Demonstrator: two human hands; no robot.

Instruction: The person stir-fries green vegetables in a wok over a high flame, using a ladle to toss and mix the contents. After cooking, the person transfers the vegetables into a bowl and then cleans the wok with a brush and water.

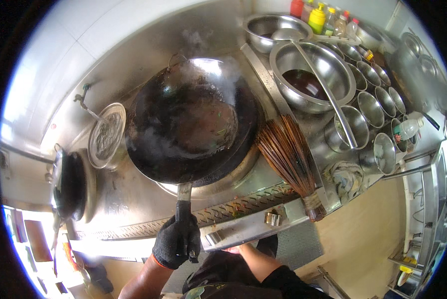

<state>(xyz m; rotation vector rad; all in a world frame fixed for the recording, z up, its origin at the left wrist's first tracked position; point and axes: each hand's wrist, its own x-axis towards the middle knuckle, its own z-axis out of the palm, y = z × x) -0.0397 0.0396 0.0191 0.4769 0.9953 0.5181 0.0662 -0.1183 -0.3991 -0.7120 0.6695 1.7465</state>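
Observation:
My left hand (176, 241), in a black glove with an orange cuff edge, grips the wrapped handle of a steaming black wok (193, 123). Dark liquid and small green bits lie in the wok. My right hand (234, 249) is low at the counter's front edge, mostly hidden beneath it, so its fingers cannot be made out. Right of the wok, a bamboo wok brush (289, 157) rests with its bound end over the front rail. A steel ladle (326, 91) lies across a large steel bowl (276, 86) holding dark liquid.
At left, water runs from a faucet (82, 98) into a round metal pot (96, 157); another wok (72, 187) stands nearer. Several steel containers (371, 108), sauce bottles (317, 18) and a crumpled cloth (343, 179) occupy the right side. A perforated drain strip (242, 207) runs along the front.

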